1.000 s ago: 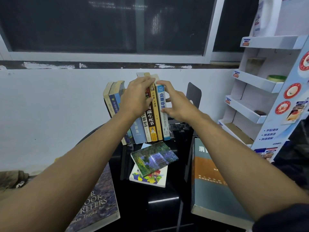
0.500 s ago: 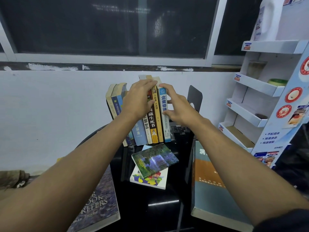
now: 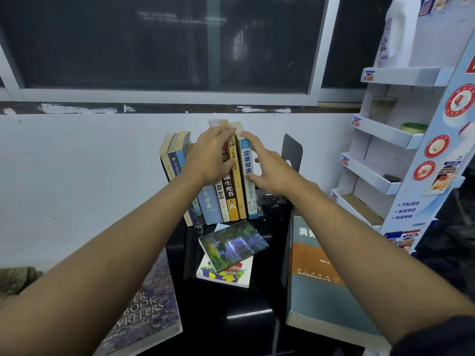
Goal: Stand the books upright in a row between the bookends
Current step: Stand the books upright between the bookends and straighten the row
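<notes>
Both hands reach forward to a row of books (image 3: pixel 231 186) standing on a black table (image 3: pixel 231 317) against a white wall. The left hand (image 3: pixel 209 156) lies flat over the front of the middle spines, fingers together and laid across the tops of the tallest books, palm pressing on them. The right hand (image 3: pixel 267 170) is at the right end of the row, fingers spread; its forefinger touches the top of the last book, a white-and-blue one (image 3: pixel 248 176), and its thumb rests against that spine lower down. Neither hand grips a book; both press against the row.

The books stand with their long axes nearly vertical, spines facing the person. Those under the hands are close to upright; the ones left of the left hand (image 3: pixel 174 155) lean leftward at the top.

Just beyond the right hand a dark bookend (image 3: pixel 291 150) stands upright, apart from the last book. Whether a bookend stands at the left end cannot be told.

Below the hands, between the forearms, a green book (image 3: pixel 232 245) lies flat and askew on a white book (image 3: pixel 226 274). Under the left forearm a purple book (image 3: pixel 144 312) lies flat; under the right forearm lies a large teal-and-orange book (image 3: pixel 313 273), long axis running away from the person. Right of the right arm stands a white shelf rack (image 3: pixel 380 134).
</notes>
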